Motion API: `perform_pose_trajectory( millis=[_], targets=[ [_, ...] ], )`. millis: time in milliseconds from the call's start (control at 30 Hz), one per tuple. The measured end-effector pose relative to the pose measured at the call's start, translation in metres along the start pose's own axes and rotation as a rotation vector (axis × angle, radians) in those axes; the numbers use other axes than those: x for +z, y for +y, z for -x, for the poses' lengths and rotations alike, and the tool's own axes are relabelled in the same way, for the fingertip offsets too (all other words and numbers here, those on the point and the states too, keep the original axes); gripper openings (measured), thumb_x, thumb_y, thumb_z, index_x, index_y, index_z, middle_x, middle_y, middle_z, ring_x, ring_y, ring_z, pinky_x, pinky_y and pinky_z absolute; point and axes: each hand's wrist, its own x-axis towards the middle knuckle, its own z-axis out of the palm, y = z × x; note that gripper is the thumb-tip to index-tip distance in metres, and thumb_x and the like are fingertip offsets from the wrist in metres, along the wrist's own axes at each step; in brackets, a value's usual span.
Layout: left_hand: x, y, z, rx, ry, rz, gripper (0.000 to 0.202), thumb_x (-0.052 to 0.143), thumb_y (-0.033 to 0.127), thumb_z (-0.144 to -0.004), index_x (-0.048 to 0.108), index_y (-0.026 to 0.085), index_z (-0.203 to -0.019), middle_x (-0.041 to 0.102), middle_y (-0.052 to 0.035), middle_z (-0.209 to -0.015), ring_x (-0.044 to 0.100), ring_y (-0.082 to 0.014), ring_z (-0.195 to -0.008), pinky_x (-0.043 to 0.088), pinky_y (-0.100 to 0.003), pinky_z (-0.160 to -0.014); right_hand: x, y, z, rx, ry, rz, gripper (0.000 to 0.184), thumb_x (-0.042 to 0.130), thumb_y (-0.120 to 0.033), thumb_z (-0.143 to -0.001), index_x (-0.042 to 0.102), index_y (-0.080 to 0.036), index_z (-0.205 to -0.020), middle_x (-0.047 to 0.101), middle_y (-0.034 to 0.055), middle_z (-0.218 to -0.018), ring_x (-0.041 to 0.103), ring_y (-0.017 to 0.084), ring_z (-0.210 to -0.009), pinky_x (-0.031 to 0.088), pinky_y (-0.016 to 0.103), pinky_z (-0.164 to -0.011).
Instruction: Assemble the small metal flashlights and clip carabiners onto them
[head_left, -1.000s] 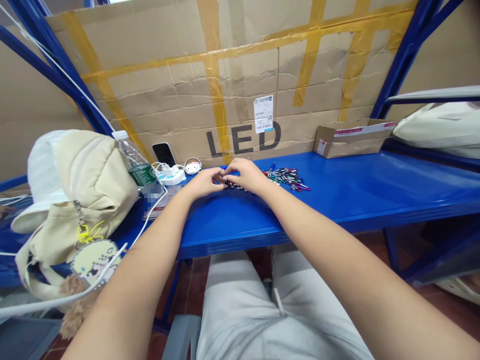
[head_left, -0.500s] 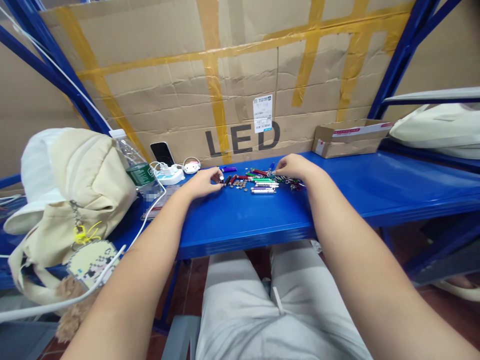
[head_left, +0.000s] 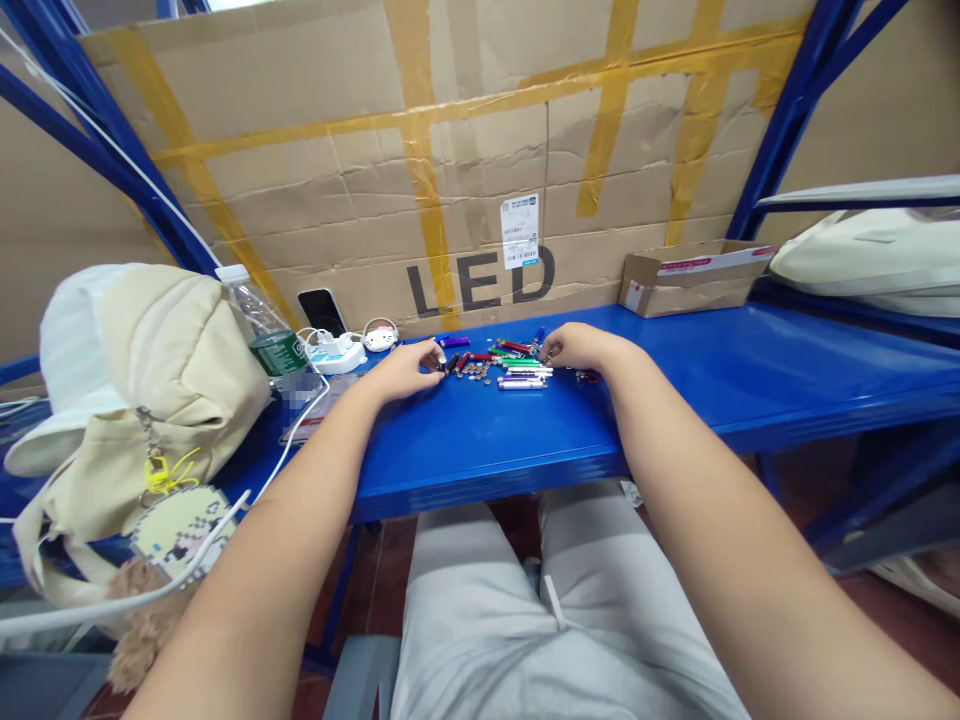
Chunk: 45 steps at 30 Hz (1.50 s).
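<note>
A cluster of small coloured pen-like tubes (head_left: 517,372) and tiny metal parts (head_left: 474,369) lies on the blue shelf (head_left: 675,390) in front of me. My left hand (head_left: 409,366) rests at the left end of the cluster, fingers pinched on a small dark piece. My right hand (head_left: 583,348) lies curled over the right end, on a heap of coloured clips that it mostly hides; what its fingers hold I cannot make out.
A cream bag (head_left: 150,390) with a keychain, a water bottle (head_left: 266,325), a phone (head_left: 323,310) and a charger (head_left: 339,351) crowd the left. A taped cardboard sheet marked LED (head_left: 480,190) backs the shelf. A small carton (head_left: 694,275) stands at back right.
My right hand left my left hand and moved right onto the clip heap, uncovering the tubes, then drew slightly back left. My left hand has stayed in place.
</note>
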Motion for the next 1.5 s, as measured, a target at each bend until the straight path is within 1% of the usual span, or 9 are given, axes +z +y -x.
perform_pose_trajectory(
  millis=[167, 267, 400, 800, 933, 1067, 1167, 1233, 1500],
  targets=[
    [0.000, 0.010, 0.001, -0.017, 0.015, 0.011, 0.021, 0.059, 0.030, -0.072, 0.058, 0.019, -0.089, 0.066, -0.0031, -0.084, 0.061, -0.0198, -0.078, 0.048, -0.032, -0.076, 0.000, -0.003, -0.002, 0.018, 0.178, -0.066, 0.012, 0.064, -0.018, -0.073, 0.075, -0.021, -0.079, 0.074, 0.0047, -0.087, 0.066, 0.019, -0.083, 0.049, 0.028, -0.074],
    [0.004, 0.020, 0.001, -0.024, 0.001, 0.040, 0.023, 0.059, 0.029, -0.073, 0.062, 0.018, -0.093, 0.066, -0.0033, -0.085, 0.060, -0.0187, -0.075, 0.048, -0.032, -0.075, 0.001, -0.016, -0.001, -0.121, 0.299, -0.367, 0.012, 0.063, -0.023, -0.078, 0.073, -0.018, -0.083, 0.074, 0.0062, -0.091, 0.066, 0.019, -0.087, 0.051, 0.031, -0.082],
    [0.011, 0.030, -0.001, -0.028, -0.035, 0.070, 0.029, 0.057, 0.030, -0.077, 0.064, 0.018, -0.102, 0.066, -0.0031, -0.090, 0.059, -0.0183, -0.076, 0.048, -0.031, -0.074, 0.010, -0.043, 0.001, -0.310, 0.285, -0.667, 0.016, 0.065, -0.030, -0.078, 0.071, -0.018, -0.086, 0.073, 0.0055, -0.090, 0.066, 0.017, -0.085, 0.052, 0.031, -0.078],
    [0.019, 0.035, -0.005, 0.032, -0.055, 0.165, 0.034, 0.048, 0.041, -0.087, 0.066, 0.016, -0.102, 0.066, -0.0034, -0.082, 0.060, -0.0183, -0.072, 0.047, -0.029, -0.068, 0.029, -0.076, 0.000, -0.360, 0.310, -0.554, 0.014, 0.060, -0.021, -0.078, 0.071, -0.015, -0.083, 0.072, 0.0036, -0.081, 0.061, 0.013, -0.072, 0.045, 0.025, -0.067],
    [0.023, 0.038, -0.007, 0.155, 0.092, -0.001, 0.030, 0.047, 0.036, -0.090, 0.068, 0.017, -0.100, 0.069, -0.0054, -0.089, 0.061, -0.0201, -0.084, 0.045, -0.031, -0.078, 0.030, -0.080, 0.000, -0.311, 0.345, -0.575, 0.011, 0.060, -0.019, -0.075, 0.069, -0.014, -0.077, 0.071, 0.0035, -0.078, 0.060, 0.013, -0.069, 0.044, 0.024, -0.065],
    [0.026, 0.050, -0.006, 0.220, 0.251, -0.423, 0.032, 0.039, 0.032, -0.095, 0.067, 0.017, -0.102, 0.067, -0.0100, -0.098, 0.060, -0.0227, -0.092, 0.042, -0.034, -0.078, 0.033, -0.084, -0.001, -0.225, 0.401, -0.714, 0.007, 0.060, -0.018, -0.071, 0.065, -0.014, -0.068, 0.067, 0.0013, -0.069, 0.057, 0.013, -0.066, 0.043, 0.024, -0.063],
    [0.027, 0.058, -0.005, 0.194, 0.287, -0.695, 0.039, 0.032, 0.032, -0.098, 0.067, 0.016, -0.100, 0.067, -0.0117, -0.091, 0.059, -0.0248, -0.088, 0.039, -0.037, -0.073, 0.037, -0.085, -0.003, -0.140, 0.340, -0.937, 0.013, 0.056, -0.016, -0.071, 0.060, -0.016, -0.059, 0.059, -0.0018, -0.055, 0.054, 0.011, -0.057, 0.042, 0.022, -0.058],
    [0.026, 0.059, -0.006, 0.208, 0.270, -0.712, 0.038, 0.033, 0.031, -0.098, 0.068, 0.017, -0.099, 0.067, -0.0115, -0.090, 0.060, -0.0244, -0.087, 0.039, -0.036, -0.072, 0.039, -0.084, -0.004, -0.104, 0.281, -1.016, 0.016, 0.054, -0.016, -0.072, 0.058, -0.016, -0.057, 0.057, -0.0021, -0.052, 0.052, 0.011, -0.054, 0.042, 0.022, -0.056],
    [0.019, 0.030, -0.012, 0.253, 0.177, -0.150, 0.030, 0.048, 0.035, -0.092, 0.070, 0.019, -0.105, 0.071, -0.0054, -0.100, 0.062, -0.0192, -0.094, 0.045, -0.029, -0.085, 0.032, -0.070, -0.007, -0.453, 0.367, -0.447, 0.011, 0.059, -0.021, -0.082, 0.068, -0.014, -0.078, 0.069, 0.0046, -0.078, 0.059, 0.014, -0.073, 0.039, 0.024, -0.067]
  ],
)
